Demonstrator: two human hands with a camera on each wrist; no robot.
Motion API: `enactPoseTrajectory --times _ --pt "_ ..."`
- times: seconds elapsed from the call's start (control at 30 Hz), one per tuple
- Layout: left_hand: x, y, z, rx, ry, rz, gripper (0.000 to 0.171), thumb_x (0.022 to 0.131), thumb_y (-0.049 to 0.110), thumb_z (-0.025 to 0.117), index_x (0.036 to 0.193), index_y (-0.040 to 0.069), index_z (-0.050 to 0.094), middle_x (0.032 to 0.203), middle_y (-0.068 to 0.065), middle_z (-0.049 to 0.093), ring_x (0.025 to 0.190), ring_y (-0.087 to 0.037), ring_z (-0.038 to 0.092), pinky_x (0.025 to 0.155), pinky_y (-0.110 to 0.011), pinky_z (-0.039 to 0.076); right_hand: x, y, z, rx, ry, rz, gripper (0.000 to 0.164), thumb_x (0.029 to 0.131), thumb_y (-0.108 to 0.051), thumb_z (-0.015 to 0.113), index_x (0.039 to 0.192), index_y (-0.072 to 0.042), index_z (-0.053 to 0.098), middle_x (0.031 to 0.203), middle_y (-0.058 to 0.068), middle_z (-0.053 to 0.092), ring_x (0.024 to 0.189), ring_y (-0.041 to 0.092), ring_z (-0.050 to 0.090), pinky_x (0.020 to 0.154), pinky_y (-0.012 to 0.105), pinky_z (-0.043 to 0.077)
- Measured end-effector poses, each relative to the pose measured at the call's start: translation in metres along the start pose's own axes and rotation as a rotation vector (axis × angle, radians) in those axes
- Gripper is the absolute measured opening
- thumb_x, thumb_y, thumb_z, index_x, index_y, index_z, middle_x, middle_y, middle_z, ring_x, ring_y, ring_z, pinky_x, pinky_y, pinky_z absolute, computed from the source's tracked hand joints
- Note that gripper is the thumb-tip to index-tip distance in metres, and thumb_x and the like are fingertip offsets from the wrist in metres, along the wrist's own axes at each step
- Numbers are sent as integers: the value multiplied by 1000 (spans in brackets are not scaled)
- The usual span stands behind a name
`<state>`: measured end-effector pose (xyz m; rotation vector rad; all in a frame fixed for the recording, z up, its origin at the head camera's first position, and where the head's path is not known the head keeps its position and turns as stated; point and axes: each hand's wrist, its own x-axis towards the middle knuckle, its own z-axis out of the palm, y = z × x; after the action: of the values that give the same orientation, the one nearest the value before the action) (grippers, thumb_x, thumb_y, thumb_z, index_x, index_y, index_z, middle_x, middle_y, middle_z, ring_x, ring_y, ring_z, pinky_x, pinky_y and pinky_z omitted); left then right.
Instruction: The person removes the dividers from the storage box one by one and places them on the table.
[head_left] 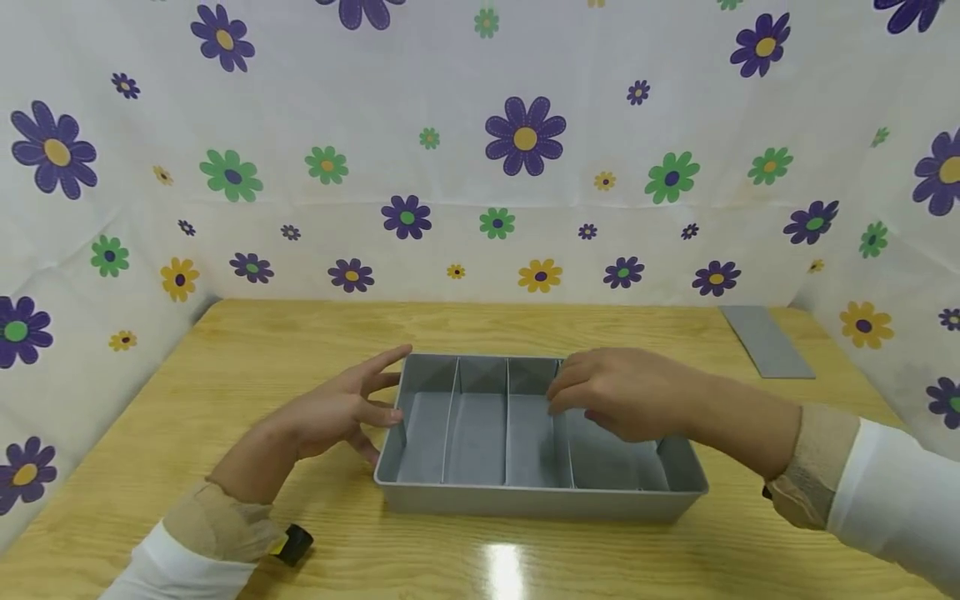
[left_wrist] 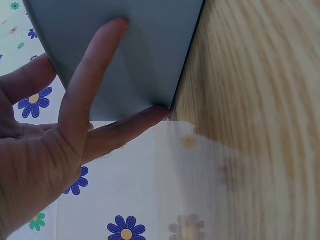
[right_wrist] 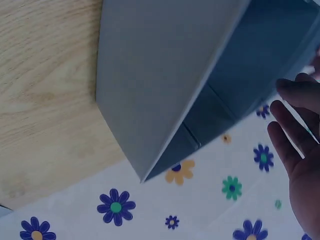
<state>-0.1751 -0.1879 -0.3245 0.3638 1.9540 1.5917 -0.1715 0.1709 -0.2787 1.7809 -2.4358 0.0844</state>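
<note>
A grey tray [head_left: 540,502] stands on the table, split into compartments by thin grey dividers. My left hand [head_left: 341,412] is at its left end, fingers spread; in the left wrist view, fingertips [left_wrist: 117,25] meet the tray's outer end wall [left_wrist: 145,55]. My right hand [head_left: 622,396] reaches in from the right, over the third divider [head_left: 567,454] from the left. Its fingers bend down on the left of this divider, with the thumb on the right, and hide its far part. In the right wrist view, the right hand's fingers [right_wrist: 285,117] are bent above the tray.
A flat grey panel [head_left: 768,342] lies on the wooden table [head_left: 300,333] at the back right. A flower-printed cloth [head_left: 450,167] encloses the back and sides. A wider compartment [head_left: 615,458] lies right of the third divider.
</note>
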Motion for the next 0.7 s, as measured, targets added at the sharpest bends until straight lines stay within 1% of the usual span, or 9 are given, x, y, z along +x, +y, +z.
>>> enactPoseTrajectory --times 0.1,0.23,0.33,0.47,0.57,0.7 --pt "2 -1 1 12 -1 -1 83 86 6 58 148 29 8 151 -17 11 117 -42 42 60 -55 53 8 -5 9 -33 -90 -14 30 78 4 62 100 -16 68 100 -6 65 97 10 55 85 22 48" --pt "3 0 2 31 4 8 82 86 7 59 148 28 8 151 -18 12 116 -42 43 60 -55 53 15 -5 17 -116 -150 -29 27 79 4 61 92 -18 71 89 -10 65 87 7 55 79 20 48" --pt "4 2 2 31 0 18 82 86 8 59 148 28 8 151 -18 12 116 -42 43 60 -55 53 17 -3 18 -175 -171 -44 28 79 5 61 87 -20 71 83 -12 65 82 6 54 78 22 47" --pt "5 3 2 29 -5 22 82 86 8 59 148 29 9 151 -18 12 116 -42 43 61 -55 53 18 -1 14 -215 -182 -68 26 78 4 63 84 -19 71 79 -12 64 78 4 54 80 21 47" --pt "4 2 2 21 0 22 82 86 8 59 148 29 10 151 -19 12 115 -41 44 60 -55 53 18 -2 9 -251 -173 -93 24 78 3 64 82 -19 71 78 -12 64 77 4 54 79 19 47" --pt "2 -1 2 -3 -17 17 83 86 7 58 148 29 8 151 -20 11 113 -40 47 59 -56 53 18 -6 -2 -267 -153 -108 23 77 3 64 83 -18 70 80 -11 65 80 5 55 81 19 47"
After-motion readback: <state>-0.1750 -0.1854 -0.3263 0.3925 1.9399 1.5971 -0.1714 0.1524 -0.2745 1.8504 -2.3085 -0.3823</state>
